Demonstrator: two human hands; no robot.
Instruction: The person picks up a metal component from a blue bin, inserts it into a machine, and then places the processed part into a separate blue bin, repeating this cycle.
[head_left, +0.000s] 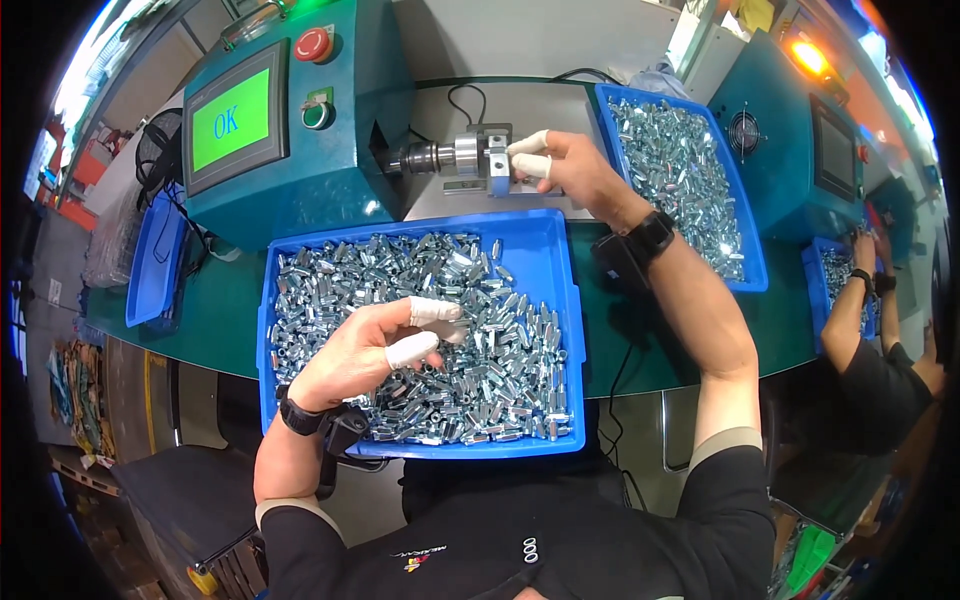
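At upper centre the right hand (578, 175) is at the fixture (499, 172), any pinch hidden, seemingly seating a part, probably needing alignment next, while the left hand (355, 352), thumb and finger parted, hangs over metal parts (490, 385) mid-frame.

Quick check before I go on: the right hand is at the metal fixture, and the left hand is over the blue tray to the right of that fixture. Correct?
Not quite: the head view shows the left hand over the nearer blue tray, in front of the person. The right hand is indeed at the metal fixture.
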